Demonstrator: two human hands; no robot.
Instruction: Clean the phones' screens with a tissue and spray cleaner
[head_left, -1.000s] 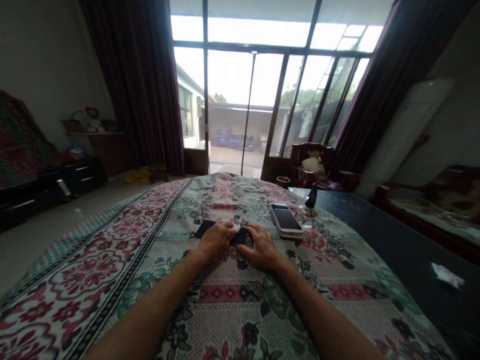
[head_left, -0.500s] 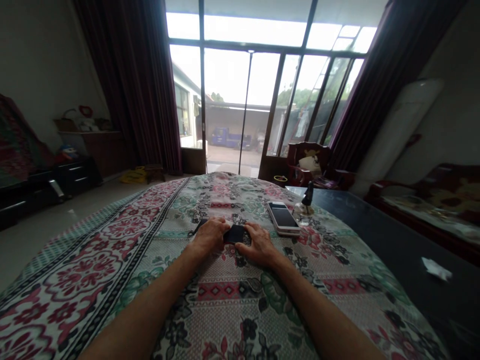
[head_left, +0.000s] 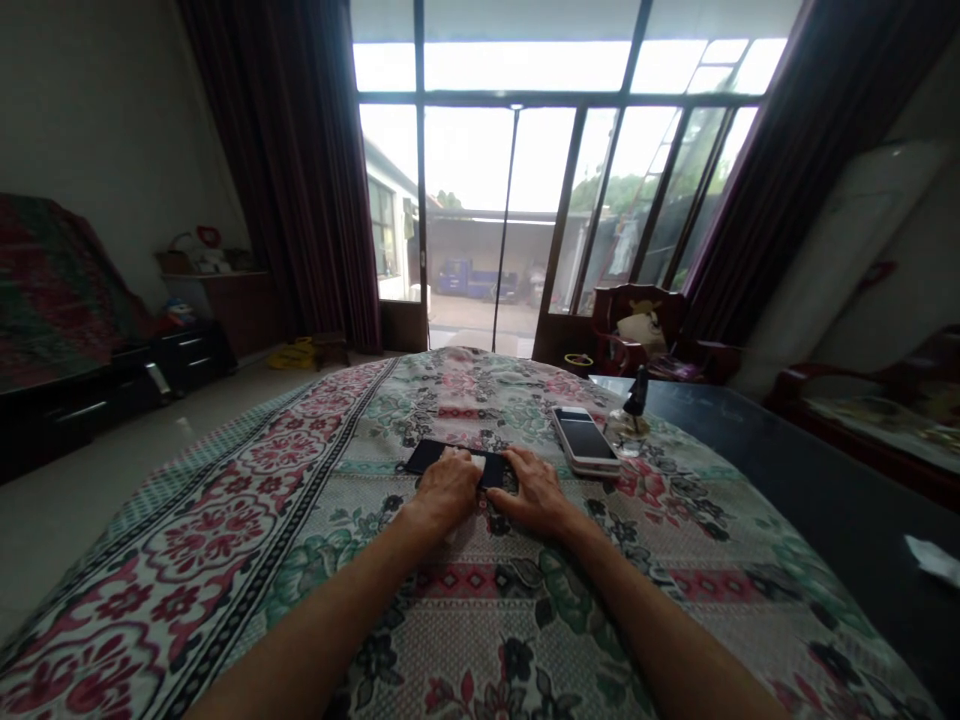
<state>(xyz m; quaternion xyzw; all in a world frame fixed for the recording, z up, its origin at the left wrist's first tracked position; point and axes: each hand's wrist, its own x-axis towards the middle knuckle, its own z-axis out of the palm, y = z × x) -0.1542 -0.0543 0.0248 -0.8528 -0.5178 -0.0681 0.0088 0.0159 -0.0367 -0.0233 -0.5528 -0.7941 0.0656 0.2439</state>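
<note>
A flat black case [head_left: 435,457] lies on the floral cloth [head_left: 300,520] in front of me. My left hand [head_left: 448,487] rests on its near edge with the fingers curled over it. My right hand [head_left: 534,490] lies beside it on the right end of the case, fingers bent and pressing down. A white phone [head_left: 585,440] lies to the right of my hands, screen up, untouched.
A small glass bottle with a dark top [head_left: 628,425] stands just right of the phone. A dark table [head_left: 810,500] runs along the right with a white scrap [head_left: 934,558] on it. Beyond are glass doors, dark curtains and a wooden chair [head_left: 637,330].
Half a second ago the case was bunched between my hands; now it lies flat and stretched to the left again. The view has shifted slightly.
</note>
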